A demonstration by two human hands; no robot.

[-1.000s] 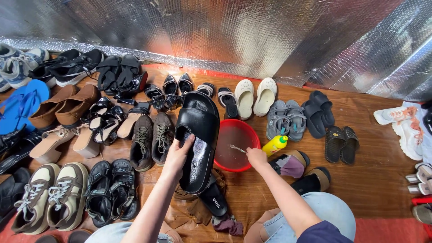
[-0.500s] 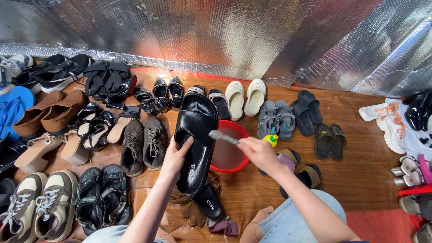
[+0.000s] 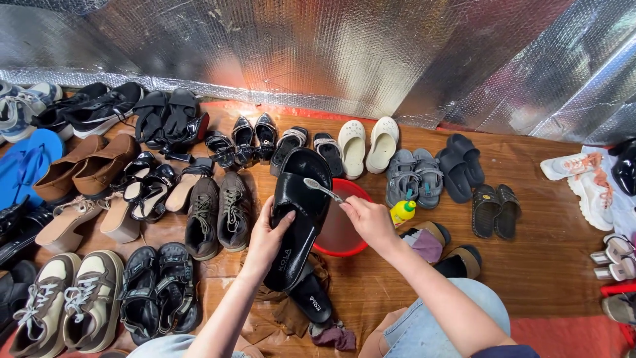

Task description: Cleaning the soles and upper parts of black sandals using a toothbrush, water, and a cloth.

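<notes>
My left hand (image 3: 266, 240) grips a black slide sandal (image 3: 298, 215) by its side and holds it tilted above the floor. My right hand (image 3: 368, 219) holds a small toothbrush (image 3: 320, 188), whose bristle end rests on the sandal's upper strap. Just behind the sandal sits a red basin (image 3: 341, 232), partly hidden by it. The matching black slide (image 3: 311, 298) lies on the floor under the held one, on a brown rag (image 3: 278, 311).
Rows of shoes cover the wooden floor: brown lace-ups (image 3: 218, 215), cream clogs (image 3: 368, 146), grey sandals (image 3: 414, 178), black slides (image 3: 460, 166), sneakers (image 3: 66, 298) at the near left. A yellow bottle (image 3: 402, 211) stands by the basin. A silver foil wall (image 3: 331, 53) runs behind.
My right hand has lifted the toothbrush from the red basin up onto the sandal's strap. The left hand keeps holding the sandal.
</notes>
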